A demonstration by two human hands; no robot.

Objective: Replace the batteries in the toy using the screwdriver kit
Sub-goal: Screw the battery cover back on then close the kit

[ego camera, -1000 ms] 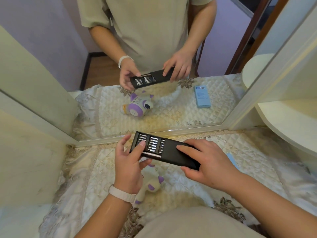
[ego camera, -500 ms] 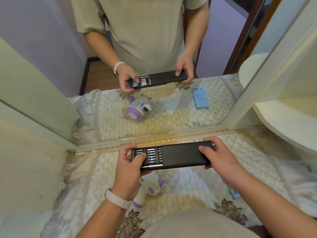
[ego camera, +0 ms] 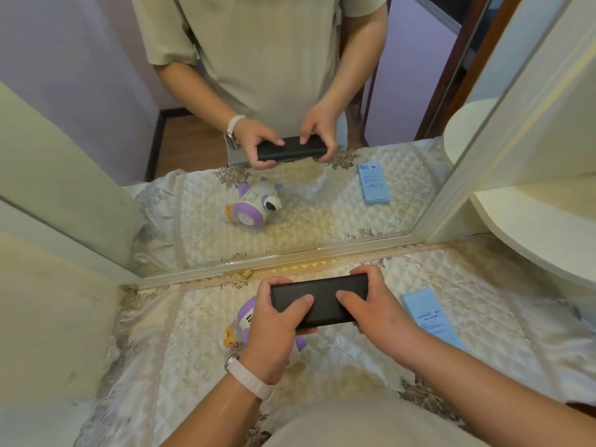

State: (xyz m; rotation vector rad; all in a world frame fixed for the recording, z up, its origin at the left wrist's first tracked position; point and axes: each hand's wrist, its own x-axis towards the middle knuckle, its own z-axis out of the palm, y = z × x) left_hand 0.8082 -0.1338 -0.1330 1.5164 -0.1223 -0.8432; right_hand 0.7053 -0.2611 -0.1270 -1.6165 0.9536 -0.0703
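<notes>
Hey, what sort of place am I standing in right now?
Most likely a bedroom or dressing corner at home: a large mirror, a quilted floral cloth spread below it, and rounded cream shelves on the right.

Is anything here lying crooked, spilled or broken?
Only the toy: it lies on its side on the quilted cloth, partly hidden under the left hand. The black kit case, held by that hand and the right hand, is shut and looks intact. Nothing is spilled.
</notes>
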